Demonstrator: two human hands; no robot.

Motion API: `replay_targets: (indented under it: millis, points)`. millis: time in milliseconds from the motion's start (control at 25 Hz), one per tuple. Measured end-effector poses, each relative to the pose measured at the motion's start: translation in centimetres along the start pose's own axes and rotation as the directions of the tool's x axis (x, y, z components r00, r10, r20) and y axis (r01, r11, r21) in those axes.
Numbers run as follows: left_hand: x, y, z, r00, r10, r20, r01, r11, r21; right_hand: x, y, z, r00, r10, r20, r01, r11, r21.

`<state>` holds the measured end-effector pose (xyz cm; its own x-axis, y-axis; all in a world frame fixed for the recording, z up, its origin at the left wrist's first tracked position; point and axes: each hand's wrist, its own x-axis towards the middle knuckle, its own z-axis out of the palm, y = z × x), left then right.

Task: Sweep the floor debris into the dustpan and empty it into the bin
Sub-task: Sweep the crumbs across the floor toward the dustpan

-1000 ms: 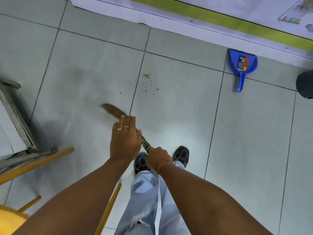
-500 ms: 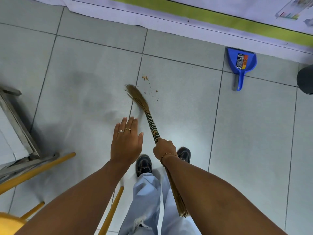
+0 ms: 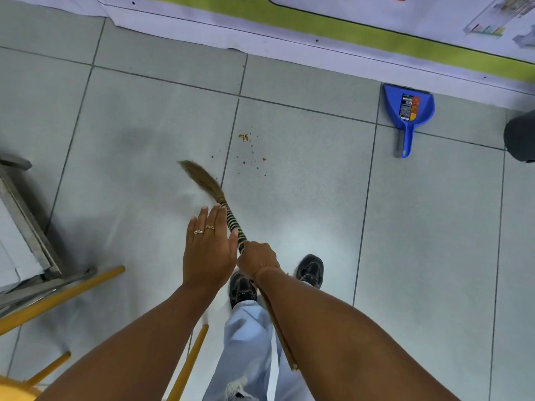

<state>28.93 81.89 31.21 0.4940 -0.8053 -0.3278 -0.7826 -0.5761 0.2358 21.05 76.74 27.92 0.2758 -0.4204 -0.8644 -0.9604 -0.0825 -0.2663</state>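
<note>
Step in hand is judged to be the sweeping, at its start: nothing has been gathered yet. A broom (image 3: pixel 228 218) is gripped in the closed right hand (image 3: pixel 256 260) at its striped binding, and the bristle end is seen on the floor (image 3: pixel 304 233) just left of the debris (image 3: pixel 250 151). The left hand (image 3: pixel 208 250) is held open and flat, fingers together, just beside the broom's binding; nothing is gripped by it, and contact with the broom cannot be told.

The debris is scattered as small brown crumbs near a tile joint, ahead of the shoes (image 3: pixel 309 270). The dustpan (image 3: pixel 408 111) is lying against the wall edge, well apart to the right, untouched. A dark object (image 3: pixel 519 137) at the right edge may be the bin; too little is shown to tell.

Next move, as judged: the crumbs need to be drawn rightward into one pile, toward the dustpan, with short strokes so that they are not flicked apart.
</note>
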Motion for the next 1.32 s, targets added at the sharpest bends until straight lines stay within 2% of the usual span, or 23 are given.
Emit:
replay_targets:
  millis: [240, 400, 600, 680, 800, 880, 1000, 1120, 1320]
  points:
    - [-0.3, 0.2, 0.0, 0.999, 0.044, 0.015, -0.045, 0.997, 0.055, 2.4, -1.8, -4.0, 0.989, 0.146, -0.031, -0.13, 0.946, 0.297]
    - [-0.6, 0.4, -0.5, 0.999, 0.045, 0.008, -0.046, 0.997, 0.054, 1.4, -0.1, -4.5, 0.988, 0.148, -0.046, -0.128, 0.945, 0.3]
    - [-0.2, 0.9, -1.1, 0.999, 0.021, -0.032, -0.021, 1.0, 0.004, -1.5, 3.2, -2.5, 0.99, 0.019, -0.136, 0.024, 0.951, 0.309]
    - [-0.1, 0.8, -1.3, 0.999, 0.032, -0.042, -0.031, 0.999, 0.016, -2.6, 4.7, -1.4, 0.981, 0.044, -0.191, 0.025, 0.939, 0.344]
    - [0.0, 0.7, -1.3, 0.999, 0.026, -0.039, -0.025, 0.999, 0.024, -3.7, 5.9, -0.5, 0.954, 0.158, -0.254, -0.031, 0.898, 0.44]
    - [-0.1, 0.5, -1.1, 1.0, 0.021, -0.017, -0.021, 1.0, 0.015, -3.4, 6.2, -0.4, 0.937, 0.26, -0.232, -0.131, 0.88, 0.457]
    - [-0.7, 0.2, -0.6, 1.0, -0.004, 0.025, 0.004, 1.0, -0.014, -2.0, 6.1, -0.5, 0.938, 0.337, -0.08, -0.283, 0.878, 0.386]
    - [-0.9, 0.0, -0.2, 0.998, -0.05, 0.049, 0.052, 0.998, -0.044, -1.0, 4.4, -0.5, 0.955, 0.296, 0.011, -0.284, 0.904, 0.32]
    - [-0.7, -0.6, -0.8, 0.997, -0.066, 0.051, 0.068, 0.997, -0.047, 0.7, 0.9, -1.7, 0.97, 0.244, 0.022, -0.233, 0.893, 0.384]
